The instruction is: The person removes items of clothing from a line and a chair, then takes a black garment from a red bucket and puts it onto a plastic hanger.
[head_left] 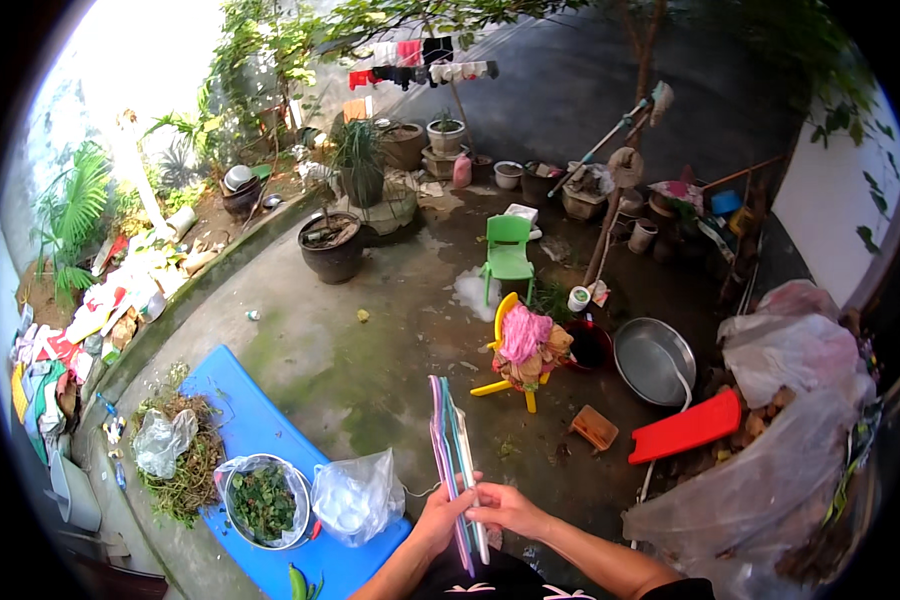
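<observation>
In front of my body I hold a bundle of thin clothes hangers [442, 430] in purple, teal and white, seen nearly edge-on, with a thin curved hook sticking out to the left. My left hand [438, 522] is wrapped round their middle. From the right, my right hand [506, 508] pinches the white one at the same height. Beyond the hangers, a yellow child's chair [505, 318] carries a heap of pink and brown cloth [526, 338].
A blue board [260, 425] at the left holds a pot of green leaves [295, 490] and a clear plastic bag [360, 497]. Rightward are a metal basin [656, 352], a red plastic board [686, 428] and plastic-covered piles [770, 470]. A green chair [510, 255] stands farther off, before hung laundry [410, 75].
</observation>
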Tool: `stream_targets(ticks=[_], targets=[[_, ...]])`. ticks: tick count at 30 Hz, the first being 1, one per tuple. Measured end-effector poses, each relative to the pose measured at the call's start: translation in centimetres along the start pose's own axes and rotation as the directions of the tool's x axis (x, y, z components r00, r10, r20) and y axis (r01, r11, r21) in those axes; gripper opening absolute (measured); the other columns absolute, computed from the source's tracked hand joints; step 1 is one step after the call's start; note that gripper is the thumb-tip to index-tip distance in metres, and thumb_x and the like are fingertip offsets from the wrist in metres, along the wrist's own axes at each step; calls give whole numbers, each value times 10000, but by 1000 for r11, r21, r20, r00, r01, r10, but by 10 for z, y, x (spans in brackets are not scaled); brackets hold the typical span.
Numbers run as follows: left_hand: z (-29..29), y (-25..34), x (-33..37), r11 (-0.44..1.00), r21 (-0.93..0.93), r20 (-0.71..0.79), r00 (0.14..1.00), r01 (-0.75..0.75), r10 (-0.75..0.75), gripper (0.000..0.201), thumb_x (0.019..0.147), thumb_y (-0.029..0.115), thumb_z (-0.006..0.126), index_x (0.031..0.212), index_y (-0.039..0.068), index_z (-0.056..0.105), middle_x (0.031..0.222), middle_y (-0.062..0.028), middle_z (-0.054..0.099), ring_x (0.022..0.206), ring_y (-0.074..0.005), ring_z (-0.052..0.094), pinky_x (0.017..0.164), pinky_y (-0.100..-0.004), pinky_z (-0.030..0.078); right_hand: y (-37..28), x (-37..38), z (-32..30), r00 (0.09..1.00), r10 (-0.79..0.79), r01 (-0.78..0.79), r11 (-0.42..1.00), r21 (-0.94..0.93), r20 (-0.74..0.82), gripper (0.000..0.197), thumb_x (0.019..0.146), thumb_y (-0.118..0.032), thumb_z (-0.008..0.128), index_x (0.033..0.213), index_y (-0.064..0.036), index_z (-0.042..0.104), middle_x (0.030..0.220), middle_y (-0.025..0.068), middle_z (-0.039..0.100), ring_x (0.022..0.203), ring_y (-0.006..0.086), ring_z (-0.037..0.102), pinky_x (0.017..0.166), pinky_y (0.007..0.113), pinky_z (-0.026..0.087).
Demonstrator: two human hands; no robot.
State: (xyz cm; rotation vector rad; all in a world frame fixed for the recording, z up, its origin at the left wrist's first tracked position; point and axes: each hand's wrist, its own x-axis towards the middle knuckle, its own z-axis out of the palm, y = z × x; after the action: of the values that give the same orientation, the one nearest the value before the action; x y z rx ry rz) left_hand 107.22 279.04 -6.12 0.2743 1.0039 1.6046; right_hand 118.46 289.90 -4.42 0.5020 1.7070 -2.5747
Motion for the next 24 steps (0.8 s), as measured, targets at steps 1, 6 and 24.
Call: stream_targets(ticks=[1,6,24], targets=[[1,10,6,1000,-6,-20,1000,-16,16,336,897,113,508,1217,26,453,923,-134,605,799,-204,615,693,-318,532,-6,14,-6,999,5,-4,1000,-17,41,209,848,-110,584,1028,-30,515,699,-26,512,510,37,424,453,182,324],[-11,36,51,996,-62,-92,994,-64,58,343,896,124,514,1217,23,447,869,-136,601,720,-209,621,616,-323,539,-35,74,-28,992,21,-16,999,-43,121,199,826,-81,577,1007,-40,505,660,-41,467,508,36,422,437,187,310],[-93,229,311,988,-6,-127,980,-154,152,281,927,156,461,1165,8,476,899,-105,600,750,-172,612,662,-285,520,-171,368,-142,971,135,-123,990,-75,198,174,838,-178,604,964,-77,540,712,-45,508,493,27,421,429,169,303]])
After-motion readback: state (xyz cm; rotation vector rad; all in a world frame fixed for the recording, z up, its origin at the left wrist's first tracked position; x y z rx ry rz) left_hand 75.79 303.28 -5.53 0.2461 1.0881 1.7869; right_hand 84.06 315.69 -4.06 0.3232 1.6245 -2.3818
